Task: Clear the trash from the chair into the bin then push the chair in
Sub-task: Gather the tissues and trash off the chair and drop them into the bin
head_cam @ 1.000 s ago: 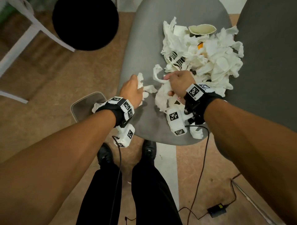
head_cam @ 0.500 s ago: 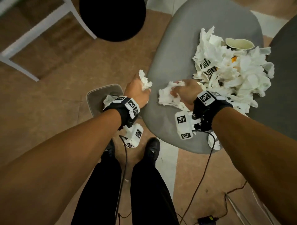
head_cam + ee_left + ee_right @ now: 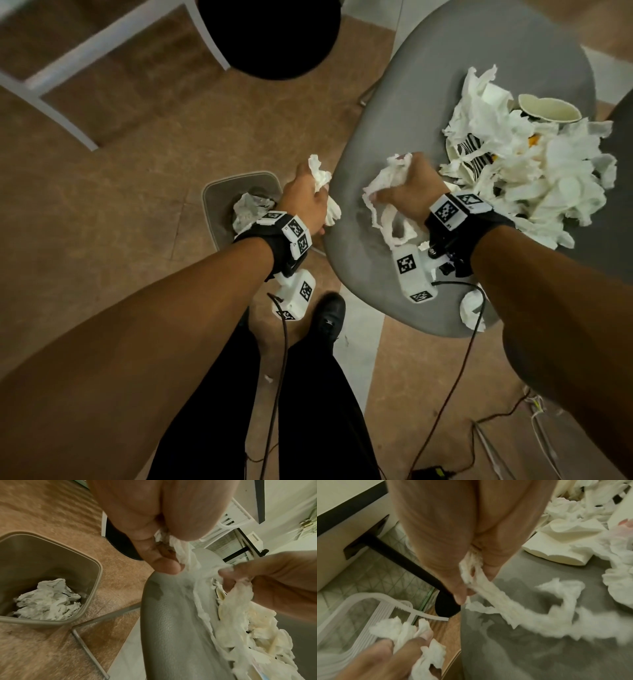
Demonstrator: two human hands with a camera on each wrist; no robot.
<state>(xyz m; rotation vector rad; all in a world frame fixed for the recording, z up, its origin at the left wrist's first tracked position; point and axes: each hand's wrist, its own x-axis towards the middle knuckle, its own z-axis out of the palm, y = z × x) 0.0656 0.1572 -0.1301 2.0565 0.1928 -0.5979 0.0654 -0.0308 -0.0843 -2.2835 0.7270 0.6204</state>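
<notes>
A grey chair seat (image 3: 404, 102) carries a heap of crumpled white tissue (image 3: 534, 171) and a paper cup (image 3: 548, 111) at its right side. My left hand (image 3: 303, 198) grips a tissue wad (image 3: 320, 174) just off the seat's left edge, beside the grey bin (image 3: 219, 195), which holds crumpled paper (image 3: 48, 600). My right hand (image 3: 411, 192) grips a trailing strip of tissue (image 3: 383, 205) over the seat's front part; the strip (image 3: 513, 609) hangs down to the seat. One small wad (image 3: 471, 308) lies at the seat's near edge.
A black round stool seat (image 3: 270, 34) and white frame legs (image 3: 51, 102) stand on the brown floor beyond the bin. My feet (image 3: 329, 315) are below, with cables (image 3: 445, 394) trailing on the floor. A dark grey surface (image 3: 616, 205) borders the chair on the right.
Both hands have lifted tissue off the seat and drawn left toward the bin; the left hand now sits past the seat's edge. The view has swung so the chair lies further right.
</notes>
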